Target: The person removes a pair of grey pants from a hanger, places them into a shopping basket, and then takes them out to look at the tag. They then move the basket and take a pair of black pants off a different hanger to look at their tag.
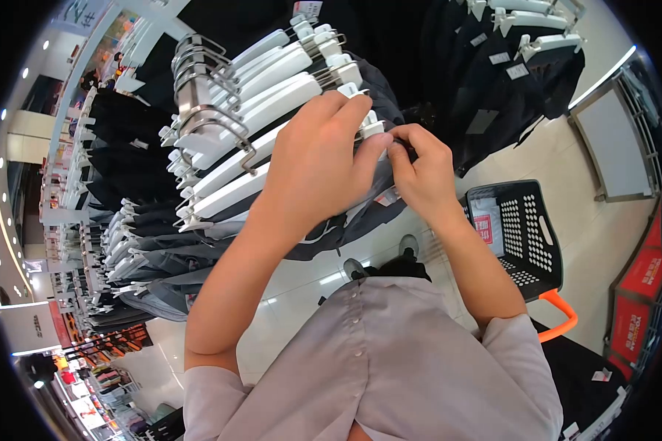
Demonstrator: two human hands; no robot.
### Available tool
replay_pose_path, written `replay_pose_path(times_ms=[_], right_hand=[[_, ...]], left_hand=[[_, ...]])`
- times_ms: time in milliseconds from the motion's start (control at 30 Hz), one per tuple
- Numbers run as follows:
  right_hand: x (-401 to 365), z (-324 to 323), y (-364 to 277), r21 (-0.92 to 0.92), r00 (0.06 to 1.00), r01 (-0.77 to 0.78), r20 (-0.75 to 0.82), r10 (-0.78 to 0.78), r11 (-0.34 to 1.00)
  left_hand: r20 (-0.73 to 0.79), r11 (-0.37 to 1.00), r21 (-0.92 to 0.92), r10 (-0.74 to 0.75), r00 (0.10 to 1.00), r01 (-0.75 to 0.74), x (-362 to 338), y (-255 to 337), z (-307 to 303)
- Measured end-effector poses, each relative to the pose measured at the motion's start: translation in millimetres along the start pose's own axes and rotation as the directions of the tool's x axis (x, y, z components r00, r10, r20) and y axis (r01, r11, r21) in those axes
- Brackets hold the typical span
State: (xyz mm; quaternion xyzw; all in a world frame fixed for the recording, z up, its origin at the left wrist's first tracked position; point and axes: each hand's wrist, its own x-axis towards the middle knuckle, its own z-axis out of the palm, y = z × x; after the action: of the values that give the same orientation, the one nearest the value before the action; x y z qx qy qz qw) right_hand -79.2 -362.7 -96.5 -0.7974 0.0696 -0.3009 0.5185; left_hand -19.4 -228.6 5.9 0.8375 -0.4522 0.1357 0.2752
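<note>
White clip hangers [283, 92] hang in a row on a metal rail [193, 95], with dark trousers or similar garments clipped to them. My left hand [316, 154] is closed at the right end of one hanger, its thumb and fingers around the white clip [372, 129]. Beside it, my right hand [425, 173] pinches the upper edge of a dark grey garment [381, 184], close to that clip. The two hands nearly touch. My left hand hides part of the hanger, and the garment's full shape cannot be made out.
A black shopping basket [526, 235] with an orange handle [564, 316] stands on the floor at right, a packaged item [485, 220] inside. More black garments [485, 88] hang at upper right. Further racks [121, 242] line the left. Red boxes [640, 272] sit at far right.
</note>
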Motion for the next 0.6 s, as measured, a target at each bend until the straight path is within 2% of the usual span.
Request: replay_pose_path(times_ms=[67, 133, 200, 267, 400, 500, 600], right_hand=[[2.0, -5.4, 4.7, 0.043, 0.999, -0.001, 0.046, -0.001, 0.999], [4.6, -12.0, 6.5, 0.083, 0.994, -0.027, 0.108, 0.018, 0.996], [7.4, -18.1, 3.3, 0.117, 0.982, -0.079, 0.183, 0.057, 0.99], [8.3, -18.8, 2.6, 0.129, 0.981, -0.085, 0.183, 0.061, 0.988], [6.9, -16.4, 1.3, 0.164, 0.978, -0.123, 0.185, 0.092, 0.979], [3.4, -16.8, -8.6, 0.083, 0.975, -0.167, 0.163, 0.152, 0.983], [-4.6, -12.7, -3.8, 0.057, 0.987, -0.127, 0.111, 0.12, 0.99]], left_hand=[[0.234, 0.988, 0.044, -0.155, 0.96, 0.148, 15.2, -1.9, 1.4], [0.42, 0.956, 0.072, -0.289, 0.86, 0.286, 25.5, -3.4, 2.2], [0.383, 0.958, 0.023, -0.273, 0.882, 0.286, 23.3, -6.5, 7.4], [0.37, 0.942, -0.035, -0.299, 0.88, 0.335, 22.5, -7.0, 8.9], [0.374, 0.948, -0.046, -0.276, 0.886, 0.315, 23.0, -7.6, 10.4], [0.387, 0.95, -0.055, -0.263, 0.884, 0.307, 20.3, -6.6, 10.1], [0.372, 0.955, -0.054, -0.25, 0.894, 0.29, 20.0, -4.5, 9.0]])
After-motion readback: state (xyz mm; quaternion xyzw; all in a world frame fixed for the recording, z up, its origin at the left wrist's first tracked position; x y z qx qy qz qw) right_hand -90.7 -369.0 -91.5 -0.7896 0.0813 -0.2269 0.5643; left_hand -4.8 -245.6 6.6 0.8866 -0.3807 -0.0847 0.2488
